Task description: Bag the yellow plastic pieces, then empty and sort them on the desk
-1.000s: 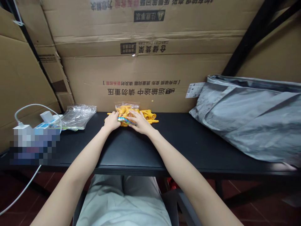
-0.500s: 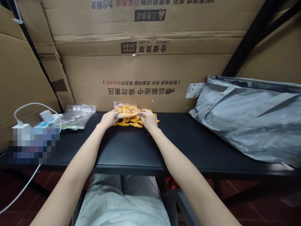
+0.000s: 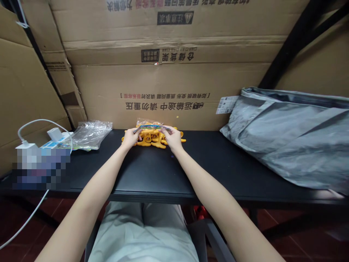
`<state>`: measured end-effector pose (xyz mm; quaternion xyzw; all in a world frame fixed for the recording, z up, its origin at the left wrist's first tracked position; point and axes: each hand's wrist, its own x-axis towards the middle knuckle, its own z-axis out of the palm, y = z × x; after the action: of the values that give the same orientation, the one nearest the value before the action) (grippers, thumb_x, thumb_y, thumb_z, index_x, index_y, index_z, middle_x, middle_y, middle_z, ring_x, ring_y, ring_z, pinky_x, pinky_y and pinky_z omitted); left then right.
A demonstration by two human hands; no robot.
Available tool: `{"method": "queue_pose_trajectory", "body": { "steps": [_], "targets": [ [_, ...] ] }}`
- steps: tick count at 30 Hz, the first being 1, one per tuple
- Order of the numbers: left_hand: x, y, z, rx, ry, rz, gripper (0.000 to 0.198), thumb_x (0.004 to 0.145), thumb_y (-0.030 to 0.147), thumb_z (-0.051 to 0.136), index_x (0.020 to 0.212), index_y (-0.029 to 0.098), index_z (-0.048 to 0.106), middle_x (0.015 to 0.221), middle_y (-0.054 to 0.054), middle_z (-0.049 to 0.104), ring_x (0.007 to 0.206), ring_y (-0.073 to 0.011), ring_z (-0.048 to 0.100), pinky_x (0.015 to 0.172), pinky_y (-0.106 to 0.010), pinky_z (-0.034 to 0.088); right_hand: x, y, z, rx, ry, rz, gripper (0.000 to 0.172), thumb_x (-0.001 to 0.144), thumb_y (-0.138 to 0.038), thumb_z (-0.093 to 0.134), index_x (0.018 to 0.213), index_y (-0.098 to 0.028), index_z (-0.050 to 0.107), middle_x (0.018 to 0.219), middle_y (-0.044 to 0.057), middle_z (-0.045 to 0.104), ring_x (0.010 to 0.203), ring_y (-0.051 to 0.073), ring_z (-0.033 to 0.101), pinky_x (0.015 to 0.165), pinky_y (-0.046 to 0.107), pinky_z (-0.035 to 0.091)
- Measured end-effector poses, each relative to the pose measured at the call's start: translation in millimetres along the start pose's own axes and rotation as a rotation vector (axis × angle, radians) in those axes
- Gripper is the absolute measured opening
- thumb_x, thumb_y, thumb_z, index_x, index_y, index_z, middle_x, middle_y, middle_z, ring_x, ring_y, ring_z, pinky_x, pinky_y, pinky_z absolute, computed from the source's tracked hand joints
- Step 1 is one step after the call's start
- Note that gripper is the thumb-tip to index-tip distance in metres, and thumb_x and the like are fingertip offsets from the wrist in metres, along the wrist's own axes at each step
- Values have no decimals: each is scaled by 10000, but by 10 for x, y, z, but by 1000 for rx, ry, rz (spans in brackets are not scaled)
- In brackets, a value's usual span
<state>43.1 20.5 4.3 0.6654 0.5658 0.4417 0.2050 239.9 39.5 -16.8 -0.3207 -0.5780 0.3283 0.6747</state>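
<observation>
My left hand (image 3: 131, 138) and my right hand (image 3: 172, 137) are closed on the two ends of a clear plastic bag (image 3: 151, 126). A blue-green printed strip runs along the bag's near edge, between my fingers. Some yellow shows through the film; whether it lies inside the bag or behind it I cannot tell. Just below and around my hands lies a pile of yellow plastic pieces (image 3: 158, 142) with curved arms and round cup-like parts. My fingertips are partly hidden by the bag.
Left on the black table (image 3: 152, 174) lie a flat clear plastic packet (image 3: 92, 134) and a white charger with its cable (image 3: 26, 147), near a blurred-out patch. A grey fabric bag (image 3: 286, 134) fills the right side. Printed cardboard (image 3: 169, 80) stands behind.
The bag has tilted in my hands, so its coloured strip now faces up along the near edge. My left hand has moved slightly right, uncovering yellow pieces beside it.
</observation>
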Motion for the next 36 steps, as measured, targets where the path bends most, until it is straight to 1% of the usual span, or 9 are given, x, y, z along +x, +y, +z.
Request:
{"method": "queue_pose_trajectory", "body": {
  "steps": [4, 7, 10, 13, 17, 21, 25, 30, 36],
  "targets": [
    [11, -8, 54, -286, 11, 3, 387, 872, 442, 529, 1022, 133, 706, 930, -90, 740, 717, -175, 674, 532, -227, 477, 10, -11, -12, -106, 13, -113, 349, 735, -530, 650, 835, -196, 674, 995, 97, 702, 1006, 229, 645, 979, 418, 466],
    [7, 23, 30, -276, 85, 101, 325, 849, 396, 578, 998, 150, 730, 1020, -80, 731, 966, -221, 662, 735, -280, 530, -27, -107, -14, -228, 43, -219, 318, 810, -506, 578, 817, -203, 673, 1051, 112, 683, 1058, 233, 616, 993, 418, 452],
    [-8, 82, 2, -237, 167, 180, 269, 843, 350, 599, 985, 166, 735, 1063, -69, 721, 1036, -211, 639, 878, -303, 502, -75, -232, -10, -349, 72, -292, 294, 860, -482, 517, 836, -235, 674, 1081, 86, 675, 1085, 228, 598, 1005, 426, 438],
    [-23, 118, 5, -328, 134, 110, 396, 850, 417, 590, 1144, 162, 664, 1045, -88, 723, 769, -164, 683, 715, -281, 533, -93, -282, -5, -354, 66, -299, 297, 862, -489, 511, 852, -241, 674, 1049, 78, 679, 1066, 231, 601, 993, 427, 446],
    [-21, 53, 47, -450, -57, -91, 660, 821, 478, 622, 1368, 159, 435, 891, -82, 744, 389, -62, 531, 480, -217, 457, -54, -207, -2, -208, 101, -207, 348, 805, -540, 571, 864, -210, 668, 943, 86, 685, 957, 238, 640, 925, 415, 489],
    [22, -85, 81, -520, -60, -133, 516, 820, 534, 593, 1102, 102, 584, 783, -88, 741, 325, -46, 470, 412, -196, 389, -4, -108, -4, -21, 62, -54, 446, 717, -589, 649, 944, -204, 644, 953, 69, 694, 794, 208, 680, 839, 400, 535],
    [86, -161, 96, -698, 52, -92, 428, 755, 529, 664, 868, 118, 623, 742, -82, 733, 369, -64, 506, 418, -204, 391, 11, -52, 10, 58, -45, 37, 539, 622, -630, 711, 946, -203, 652, 986, 74, 702, 860, 218, 685, 884, 413, 524],
    [145, -86, 113, -898, 195, 14, 300, 685, 430, 749, 777, 158, 663, 823, -43, 718, 775, -138, 666, 643, -221, 503, -11, -124, 38, -15, -59, -153, 419, 715, -605, 664, 846, -209, 704, 1120, 94, 667, 1069, 229, 622, 1008, 424, 449],
    [135, 86, 62, -1049, 211, 44, 196, 641, 289, 770, 700, 172, 624, 742, 13, 641, 872, -137, 639, 820, -262, 494, -58, -305, 35, -144, -43, -369, 326, 811, -550, 601, 876, -257, 729, 1199, 65, 633, 1136, 220, 581, 1037, 458, 424]
  ]
}}
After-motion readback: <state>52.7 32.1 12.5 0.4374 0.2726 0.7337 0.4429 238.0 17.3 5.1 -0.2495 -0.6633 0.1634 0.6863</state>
